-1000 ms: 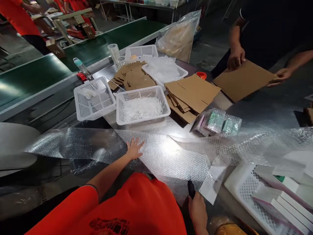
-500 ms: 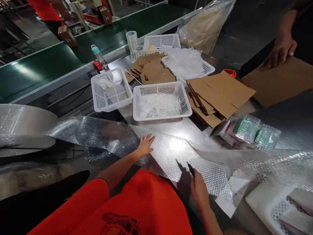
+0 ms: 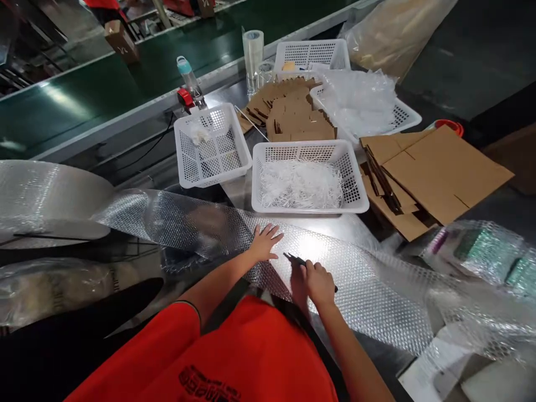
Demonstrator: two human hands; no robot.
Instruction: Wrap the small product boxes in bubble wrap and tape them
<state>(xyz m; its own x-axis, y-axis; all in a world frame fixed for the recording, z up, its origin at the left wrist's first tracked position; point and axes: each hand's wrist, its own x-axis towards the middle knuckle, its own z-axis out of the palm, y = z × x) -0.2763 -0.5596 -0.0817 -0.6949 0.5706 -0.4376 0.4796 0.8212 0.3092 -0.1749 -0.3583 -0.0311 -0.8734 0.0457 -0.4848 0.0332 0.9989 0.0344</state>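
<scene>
A long strip of bubble wrap point(image 3: 343, 268) stretches across the metal table from a big bubble wrap roll point(image 3: 54, 195) on the left. My left hand point(image 3: 264, 244) lies flat on the strip, fingers spread, holding nothing. Just to its right, my right hand point(image 3: 319, 283) is closed around a black utility knife point(image 3: 296, 259). The knife's dark tip points left toward my left hand, over the strip; its rear end pokes out below my fist. Whether the tip touches the wrap I cannot tell.
Beyond the strip stand a white basket of shredded filler point(image 3: 307, 206) and another white basket point(image 3: 213, 181). Cardboard sheets point(image 3: 444, 167) and bubble-wrapped packs point(image 3: 486, 251) lie at right. Behind are cut cardboard pieces point(image 3: 293, 120), clear tape rolls point(image 3: 253, 56), a bottle point(image 3: 190, 78) and a green conveyor point(image 3: 159, 72).
My right hand has moved left and forward with the knife, close to my left hand. My left hand stays on the wrap. The view has turned right; the co-worker's hand has left the picture.
</scene>
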